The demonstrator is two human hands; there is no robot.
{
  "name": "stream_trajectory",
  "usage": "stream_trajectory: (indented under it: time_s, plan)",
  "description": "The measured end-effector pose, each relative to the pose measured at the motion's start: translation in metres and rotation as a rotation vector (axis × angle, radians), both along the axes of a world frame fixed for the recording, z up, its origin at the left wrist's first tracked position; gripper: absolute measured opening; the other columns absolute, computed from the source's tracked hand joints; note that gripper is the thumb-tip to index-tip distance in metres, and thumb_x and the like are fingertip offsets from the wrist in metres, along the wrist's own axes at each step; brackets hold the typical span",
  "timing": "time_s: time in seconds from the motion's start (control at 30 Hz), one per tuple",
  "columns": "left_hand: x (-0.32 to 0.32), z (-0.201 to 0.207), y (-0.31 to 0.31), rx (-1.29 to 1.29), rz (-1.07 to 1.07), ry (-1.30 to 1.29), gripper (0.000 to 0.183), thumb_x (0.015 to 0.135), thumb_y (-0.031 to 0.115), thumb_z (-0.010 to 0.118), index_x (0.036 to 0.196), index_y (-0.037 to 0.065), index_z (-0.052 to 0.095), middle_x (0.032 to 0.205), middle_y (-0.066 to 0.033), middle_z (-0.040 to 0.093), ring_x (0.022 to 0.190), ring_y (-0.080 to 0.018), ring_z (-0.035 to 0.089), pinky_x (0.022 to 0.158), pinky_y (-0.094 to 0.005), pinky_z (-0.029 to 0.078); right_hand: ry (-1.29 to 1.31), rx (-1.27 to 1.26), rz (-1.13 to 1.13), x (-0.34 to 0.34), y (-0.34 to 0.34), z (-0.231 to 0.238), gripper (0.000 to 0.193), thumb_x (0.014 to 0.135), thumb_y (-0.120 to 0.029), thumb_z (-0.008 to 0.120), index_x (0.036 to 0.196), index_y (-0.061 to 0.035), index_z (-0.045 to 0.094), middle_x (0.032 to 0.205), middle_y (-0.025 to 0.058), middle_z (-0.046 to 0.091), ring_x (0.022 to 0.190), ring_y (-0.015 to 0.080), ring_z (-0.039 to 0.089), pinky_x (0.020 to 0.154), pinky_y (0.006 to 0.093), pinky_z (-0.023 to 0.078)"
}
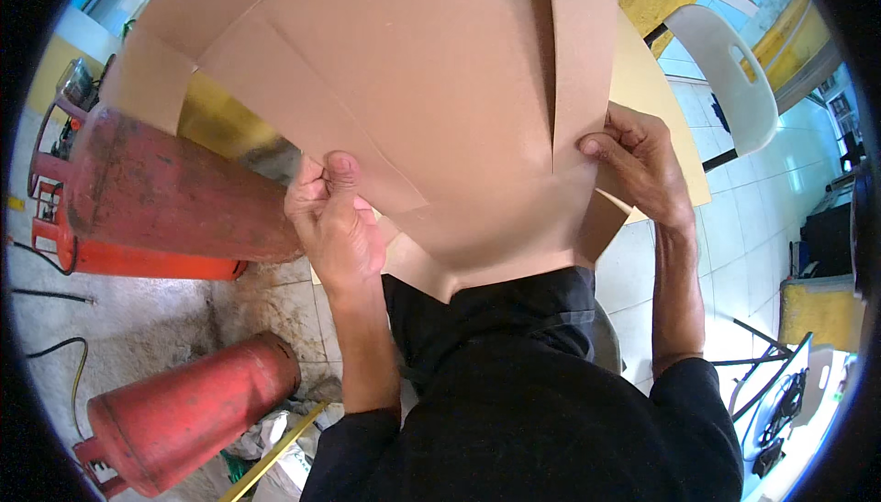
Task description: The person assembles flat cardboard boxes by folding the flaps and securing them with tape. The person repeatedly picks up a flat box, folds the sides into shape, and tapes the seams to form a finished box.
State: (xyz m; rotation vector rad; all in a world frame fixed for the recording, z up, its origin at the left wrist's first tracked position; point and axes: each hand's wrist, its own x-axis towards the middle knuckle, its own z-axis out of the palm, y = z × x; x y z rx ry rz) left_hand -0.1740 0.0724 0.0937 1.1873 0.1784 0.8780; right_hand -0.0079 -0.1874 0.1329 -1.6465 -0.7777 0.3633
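Observation:
A large brown cardboard sheet (431, 71) with creases and cut flaps fills the upper middle, close in front of me. My left hand (338, 217) grips its lower left edge, the thumb up on the near face and the fingers curled behind. On the right side, my right hand (642, 158) pinches a long narrow flap (583, 52), thumb in front and fingers partly hidden behind. The sheet's lower edge bends up near my lap, with small folded flaps at its corners. Part of the cardboard's lower area is blurred.
Red gas cylinders (184, 181) stand at the left, and another red cylinder (193, 410) is at lower left beside a yellow strip (275, 451). A pale tabletop (656, 117) shows behind the cardboard. At right are a white chair (725, 71) and white floor tiles (734, 227).

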Motion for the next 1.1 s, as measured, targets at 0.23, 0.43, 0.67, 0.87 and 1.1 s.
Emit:
stream_trajectory:
  time_s: [0.23,0.43,0.67,0.87,1.1]
  plan:
    - [0.004,0.003,0.023,0.286,-0.246,0.317,0.019,0.097,0.011,0.070,0.108,-0.004,0.068,0.092,-0.0002,0.066,0.082,-0.0074,0.056,0.075,-0.0246,0.045,-0.040,0.129,-0.148,0.017,0.002,-0.002,0.025,0.098,-0.007,0.064,0.119,0.0065,0.068,0.104,0.0095,0.075,0.095,0.0122,0.067,0.085,0.0292,0.054]
    - [0.009,0.004,0.029,0.415,-0.158,0.416,0.028,0.099,0.023,0.069,0.103,-0.005,0.071,0.086,-0.0002,0.068,0.075,-0.0053,0.055,0.067,-0.0222,0.044,-0.062,-0.090,0.020,0.032,-0.009,-0.005,0.022,0.092,-0.005,0.071,0.113,0.0032,0.072,0.099,0.0066,0.076,0.088,0.0104,0.070,0.084,0.0280,0.057]
    - [0.003,-0.009,0.048,-0.070,-0.746,0.156,0.051,0.102,0.030,0.062,0.135,-0.008,0.058,0.118,-0.0157,0.070,0.109,-0.0200,0.067,0.093,-0.0312,0.054,-0.011,-0.042,-0.062,0.060,-0.012,-0.004,0.027,0.089,-0.003,0.072,0.115,0.0037,0.072,0.098,0.0094,0.077,0.082,0.0118,0.072,0.082,0.0274,0.058]
    - [0.016,-0.036,0.021,0.277,-0.266,0.384,0.021,0.099,0.020,0.070,0.087,0.003,0.066,0.072,0.0104,0.045,0.066,-0.0030,0.033,0.058,-0.0232,0.026,0.043,-0.107,-0.024,0.070,-0.002,-0.020,0.037,0.091,-0.019,0.074,0.119,0.0060,0.069,0.101,0.0122,0.076,0.086,0.0149,0.073,0.079,0.0273,0.059]
    - [0.021,-0.049,0.026,-0.093,-0.156,0.328,0.029,0.103,0.026,0.063,0.094,-0.002,0.068,0.077,0.0010,0.063,0.067,-0.0046,0.055,0.059,-0.0232,0.046,0.549,0.294,0.367,0.075,-0.019,-0.047,0.049,0.097,-0.031,0.069,0.124,0.0108,0.064,0.108,0.0200,0.073,0.092,0.0189,0.072,0.075,0.0263,0.058]
